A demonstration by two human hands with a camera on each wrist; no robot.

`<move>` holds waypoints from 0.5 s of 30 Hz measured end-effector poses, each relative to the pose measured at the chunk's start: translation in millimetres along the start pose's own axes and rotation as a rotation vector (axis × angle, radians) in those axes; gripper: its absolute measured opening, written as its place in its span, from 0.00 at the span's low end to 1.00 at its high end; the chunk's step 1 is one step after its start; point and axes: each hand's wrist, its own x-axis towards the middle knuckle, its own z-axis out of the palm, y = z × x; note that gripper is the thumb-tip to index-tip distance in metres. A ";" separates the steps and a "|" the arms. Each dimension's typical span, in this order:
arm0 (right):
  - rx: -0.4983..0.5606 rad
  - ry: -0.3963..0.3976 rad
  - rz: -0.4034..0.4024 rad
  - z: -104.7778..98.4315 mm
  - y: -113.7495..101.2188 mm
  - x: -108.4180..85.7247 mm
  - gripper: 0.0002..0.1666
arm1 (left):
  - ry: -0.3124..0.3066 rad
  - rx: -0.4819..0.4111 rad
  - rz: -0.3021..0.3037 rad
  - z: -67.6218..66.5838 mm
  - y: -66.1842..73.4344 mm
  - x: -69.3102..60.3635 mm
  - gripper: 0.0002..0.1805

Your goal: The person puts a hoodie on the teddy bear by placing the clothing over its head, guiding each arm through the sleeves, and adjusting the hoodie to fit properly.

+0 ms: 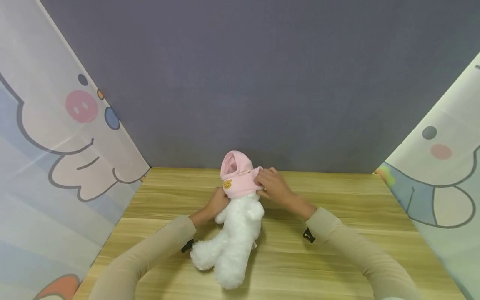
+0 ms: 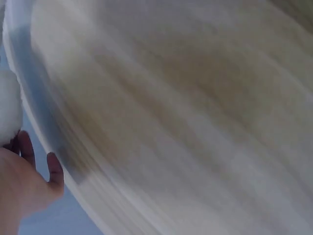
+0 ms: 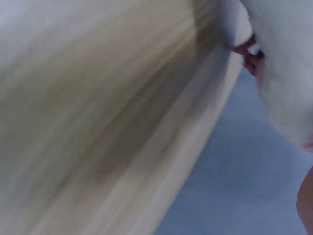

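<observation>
Head view alone: one white plush toy, full length; one pink hooded garment, full outline, with yellow bear patch. Left wrist view: left grip, two digits apart, hidden in the head view. Right grip: pinching the garment's near edge. Left grip: at the garment's opposite side; hold cannot be told. Plush toy: between both grips, legs extending below them, over the surface; garment at its upper end.
</observation>
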 end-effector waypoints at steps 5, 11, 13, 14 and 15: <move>-0.036 0.171 0.100 13.0 0.4 -5.2 0.11 | 0.070 0.027 0.001 -2.3 5.1 3.9 0.09; 0.115 0.080 0.179 8.8 6.1 -3.2 0.20 | 0.032 0.005 -0.061 0.3 6.4 -2.5 0.11; 0.165 0.003 0.206 3.1 6.6 -0.2 0.23 | 0.035 -0.002 -0.048 2.4 6.0 -4.8 0.13; 0.171 -0.025 0.222 -0.1 6.2 1.4 0.24 | 0.035 -0.016 -0.027 4.0 6.8 -5.2 0.13; 0.171 -0.041 0.238 -2.4 5.7 2.6 0.24 | 0.037 -0.034 0.002 5.8 8.1 -5.1 0.14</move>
